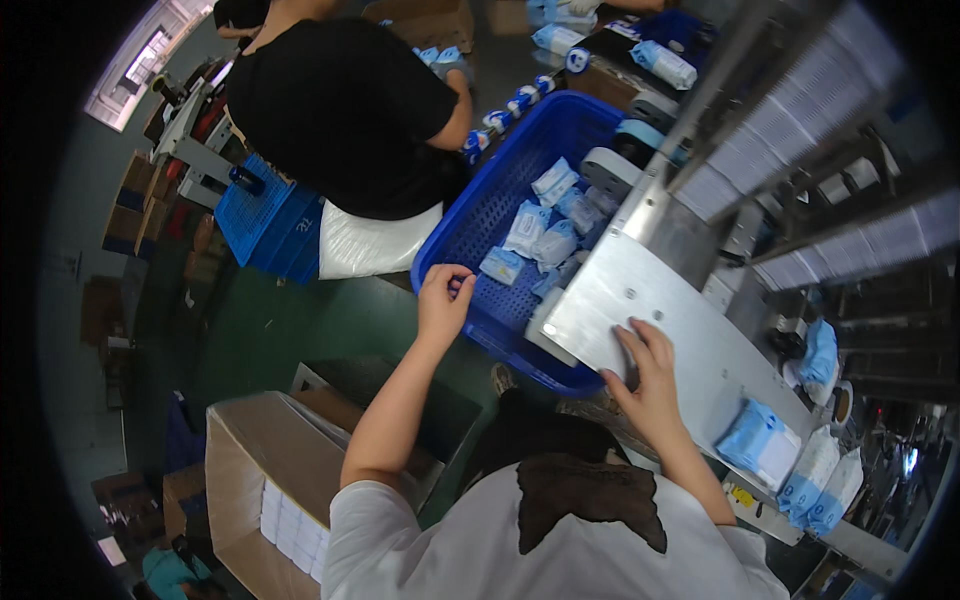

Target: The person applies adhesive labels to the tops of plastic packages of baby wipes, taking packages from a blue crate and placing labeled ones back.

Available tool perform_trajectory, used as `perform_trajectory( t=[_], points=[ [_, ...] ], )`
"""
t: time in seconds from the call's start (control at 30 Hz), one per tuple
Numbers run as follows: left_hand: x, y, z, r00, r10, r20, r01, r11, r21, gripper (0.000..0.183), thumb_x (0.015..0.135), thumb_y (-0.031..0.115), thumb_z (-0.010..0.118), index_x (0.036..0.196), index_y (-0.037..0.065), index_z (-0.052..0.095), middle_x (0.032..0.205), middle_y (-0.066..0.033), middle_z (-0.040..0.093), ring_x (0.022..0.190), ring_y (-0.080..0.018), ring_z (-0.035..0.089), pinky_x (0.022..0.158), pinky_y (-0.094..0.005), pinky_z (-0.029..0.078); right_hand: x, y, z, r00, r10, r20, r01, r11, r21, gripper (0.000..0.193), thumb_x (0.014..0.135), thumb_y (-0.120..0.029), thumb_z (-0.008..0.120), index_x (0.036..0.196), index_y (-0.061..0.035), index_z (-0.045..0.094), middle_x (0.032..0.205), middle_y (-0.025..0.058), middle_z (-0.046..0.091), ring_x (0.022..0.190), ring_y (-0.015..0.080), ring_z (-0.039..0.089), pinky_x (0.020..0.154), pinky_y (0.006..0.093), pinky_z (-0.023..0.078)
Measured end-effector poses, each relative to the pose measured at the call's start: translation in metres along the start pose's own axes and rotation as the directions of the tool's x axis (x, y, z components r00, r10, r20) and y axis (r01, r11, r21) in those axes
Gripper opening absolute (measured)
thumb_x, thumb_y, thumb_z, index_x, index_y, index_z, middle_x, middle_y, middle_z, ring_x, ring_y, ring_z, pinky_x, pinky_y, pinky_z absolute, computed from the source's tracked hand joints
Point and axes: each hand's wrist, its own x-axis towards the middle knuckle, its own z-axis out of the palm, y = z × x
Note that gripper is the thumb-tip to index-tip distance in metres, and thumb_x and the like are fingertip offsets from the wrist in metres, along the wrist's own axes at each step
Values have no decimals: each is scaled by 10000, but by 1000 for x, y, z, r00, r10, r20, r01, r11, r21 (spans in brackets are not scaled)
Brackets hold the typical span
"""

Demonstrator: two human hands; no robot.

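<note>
Our left hand (443, 302), half curled, looks empty by the blue plastic basket (478, 215); our spread, empty right hand (652, 395) should touch the metal plate (705, 345) lightly.

Left grip (443, 300), fingers (450, 271) loosely curled in toward the thumb (465, 295), wrist (437, 338) nearly straight, its bare forearm (395, 405) running down below it and slightly out left! Across to its right, a little closer to the body, there's the right grip (650, 375), fingers spread and bent, thumb apart, the right forearm (693, 465) slanting down-right behind it.
</note>
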Motion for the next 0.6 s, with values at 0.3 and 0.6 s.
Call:
perform_trajectory(
  t=[0.3, 0.6],
  points=[
    [82, -182, 169, 828, -315, 464, 201, 939, 278, 314, 771, 141, 660, 1055, 14, 619, 1045, -237, 617, 976, -384, 598, 853, -424, 487, 99, -13, 38, 990, 89, 110, -25, 876, -482, 668, 717, -439, 682, 1296, -142, 534, 1456, 223, 305, 1331, 436, 274, 1059, 570, 219],
    [110, -297, 313, 755, -377, 537, 180, 906, 382, 312, 803, 89, 596, 1114, 110, 613, 1120, -203, 601, 1020, -343, 595, 854, -424, 500, 97, -9, 40, 958, 220, 185, -107, 871, -480, 650, 713, -621, 638, 1146, -137, 650, 1382, 284, 374, 1307, 459, 309, 1055, 602, 182]
  ],
)
